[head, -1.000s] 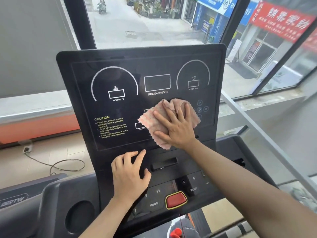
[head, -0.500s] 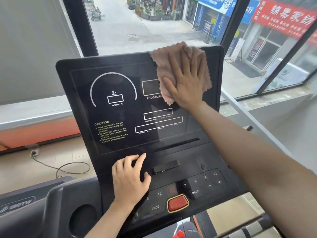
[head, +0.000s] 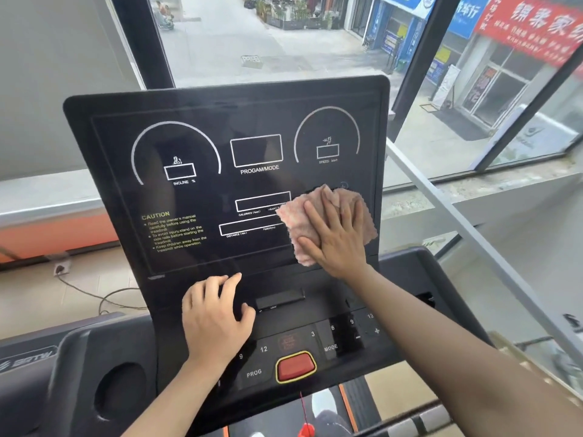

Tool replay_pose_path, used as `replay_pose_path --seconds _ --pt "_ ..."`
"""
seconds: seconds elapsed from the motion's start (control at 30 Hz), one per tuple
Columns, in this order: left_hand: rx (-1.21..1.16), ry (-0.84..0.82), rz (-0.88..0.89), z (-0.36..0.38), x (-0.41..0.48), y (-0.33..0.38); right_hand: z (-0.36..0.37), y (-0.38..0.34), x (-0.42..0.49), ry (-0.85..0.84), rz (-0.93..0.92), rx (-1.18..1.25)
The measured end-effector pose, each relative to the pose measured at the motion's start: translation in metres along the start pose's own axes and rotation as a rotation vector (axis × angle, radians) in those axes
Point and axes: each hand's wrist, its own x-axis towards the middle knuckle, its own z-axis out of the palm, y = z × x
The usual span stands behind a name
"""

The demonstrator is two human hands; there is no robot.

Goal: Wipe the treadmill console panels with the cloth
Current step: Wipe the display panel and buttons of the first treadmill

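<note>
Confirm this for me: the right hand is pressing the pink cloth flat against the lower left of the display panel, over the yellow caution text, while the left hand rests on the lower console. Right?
Not quite. In the head view the right hand presses the pink cloth against the lower right of the display panel; the caution text is uncovered. The left hand does rest on the lower console.

The cloth (head: 328,222) is pink, nubbly terry with frayed edges. The upright display panel (head: 195,197) is smooth, glossy black plastic with white print; the lower button panel (head: 315,316) looks matt. The red stop button (head: 295,366) shines like plastic.
</note>
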Motion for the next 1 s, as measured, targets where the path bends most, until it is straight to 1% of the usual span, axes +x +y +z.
replay_pose_path --seconds 0.1,0.27,0.37,0.47,0.53,0.63,0.73,0.87,1.0 --pt "0.008 0.000 -0.024 -0.001 0.001 0.006 -0.018 0.012 0.031 0.047 0.005 -0.001" --pt "0.036 0.020 -0.058 -0.002 0.001 0.014 -0.067 0.046 0.118 0.157 -0.013 -0.034" --pt "0.038 0.009 -0.074 -0.003 0.001 0.016 -0.086 0.067 0.153 0.158 -0.009 -0.059" --pt "0.041 0.000 -0.105 -0.003 -0.001 0.018 -0.089 0.075 0.160 0.140 -0.014 -0.020" --pt "0.021 -0.006 -0.111 -0.003 -0.005 0.019 -0.084 0.073 0.149 0.160 0.001 -0.016" --pt "0.023 -0.054 -0.101 0.001 -0.018 0.023 -0.061 0.081 0.102 0.115 0.009 -0.021" --pt "0.017 -0.072 -0.099 0.005 -0.020 0.027 -0.036 0.090 0.048 0.029 -0.019 -0.002" --pt "0.013 -0.036 -0.114 0.004 -0.011 0.023 -0.005 0.082 -0.012 -0.093 -0.042 0.041" --pt "0.030 -0.020 -0.100 0.002 -0.007 0.019 0.011 0.066 -0.061 -0.210 0.025 0.086"
